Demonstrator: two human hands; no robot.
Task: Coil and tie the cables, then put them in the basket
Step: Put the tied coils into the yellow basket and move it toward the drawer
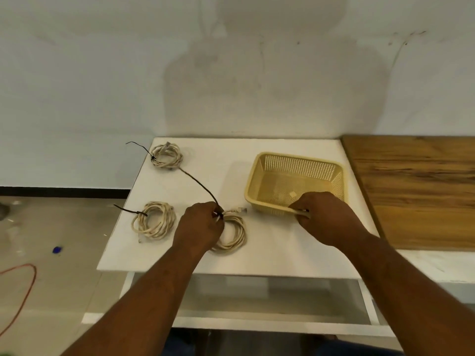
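Three cream cable coils lie on the white table. One coil sits at the far left and another at the near left, each bound with a dark tie. My left hand grips the third coil at its top, where a long dark tie sticks up and away to the left. My right hand grips the near rim of the yellow plastic basket, which stands at the right of the table and holds no cable.
A wooden board lies to the right of the basket. The wall stands just behind the table. On the floor to the left lie a red cord and a small blue object.
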